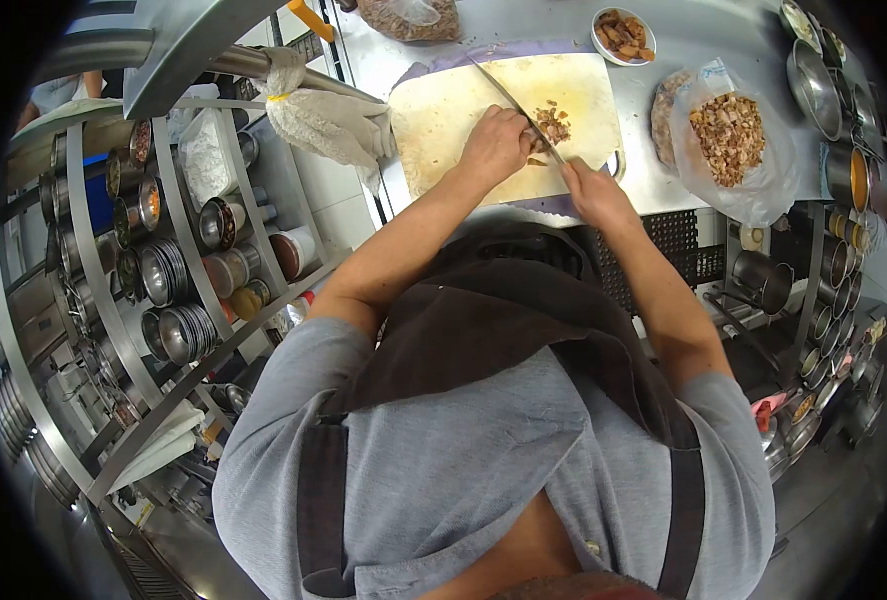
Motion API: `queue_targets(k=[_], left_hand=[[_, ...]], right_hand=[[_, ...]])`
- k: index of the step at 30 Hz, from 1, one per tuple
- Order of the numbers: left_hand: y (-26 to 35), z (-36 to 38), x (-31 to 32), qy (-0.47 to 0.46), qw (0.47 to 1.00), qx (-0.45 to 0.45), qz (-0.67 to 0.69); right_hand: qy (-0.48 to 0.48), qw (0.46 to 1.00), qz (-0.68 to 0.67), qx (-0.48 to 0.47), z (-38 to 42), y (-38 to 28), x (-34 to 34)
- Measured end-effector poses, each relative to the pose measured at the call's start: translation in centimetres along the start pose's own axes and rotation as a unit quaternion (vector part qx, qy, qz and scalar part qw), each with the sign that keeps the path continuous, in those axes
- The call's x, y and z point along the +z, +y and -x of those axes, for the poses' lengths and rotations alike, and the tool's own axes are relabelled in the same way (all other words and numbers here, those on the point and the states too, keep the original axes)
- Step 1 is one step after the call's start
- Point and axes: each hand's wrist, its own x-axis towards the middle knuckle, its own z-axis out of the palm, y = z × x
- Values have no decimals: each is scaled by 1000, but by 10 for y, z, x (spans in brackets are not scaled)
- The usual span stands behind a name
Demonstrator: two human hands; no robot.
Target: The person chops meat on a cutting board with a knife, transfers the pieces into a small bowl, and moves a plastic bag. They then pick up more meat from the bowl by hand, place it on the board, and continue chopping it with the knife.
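Observation:
My right hand [595, 192] grips the handle of a long kitchen knife [506, 93], its blade slanting up and left across a pale cutting board [428, 140]. My left hand [496, 143] is on the board, left of the blade, fingers curled down close against it. Whatever lies under those fingers is mostly hidden; a small brown bit shows below them. Small chopped brown pieces [553, 122], which look like meat, lie on the board just right of the blade.
A white bowl [597, 38] of larger brown chunks stands behind the board. To the right sits an open plastic bag of diced pieces [728, 140]. A towel [328, 125] hangs on a rail at left. Metal bowls [813, 88] line the right; shelves [75, 200] of containers stand left.

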Motion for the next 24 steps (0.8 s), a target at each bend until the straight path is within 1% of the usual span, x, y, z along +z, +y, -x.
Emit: queue_targets(k=[1,3,5,7,8,9,11,12,14,18,21,24], left_hand=[[0,-1,-1,1,1000,2,3],[0,0,-4,0,1000,8,3],[0,-2,-5,-9,1000,-4,8],[3,-1,-11,-7,1000,-12,14],[5,2,-13,-12,999,-22,20],[6,6,-14,-11,999,-26,22],[10,9,-16,27,999,-33,19],[12,11,-17,29,999,-34,20],[16,12,-17,13,1000,-26,-5],[13,10,-8,25,999,-17,-14],[7,9,-4,38,999,-5,-15],[7,5,-2,40,999,5,-8]], right_hand=[[17,1000,4,-17,-12,-2,6],[32,999,-9,-17,-18,-5,10],[51,998,-15,-19,-21,-5,8],[54,997,-49,11,-14,-6,8],[56,997,-52,3,-10,-5,5],[52,997,-51,2,-5,-4,2],[48,998,-50,9,6,-2,-6],[47,998,-48,9,13,-4,-13],[12,999,-31,22,27,-10,-26],[-22,1000,6,20,35,-8,-29],[-23,1000,-1,18,19,-5,-17],[28,999,-10,-21,-16,-9,3]])
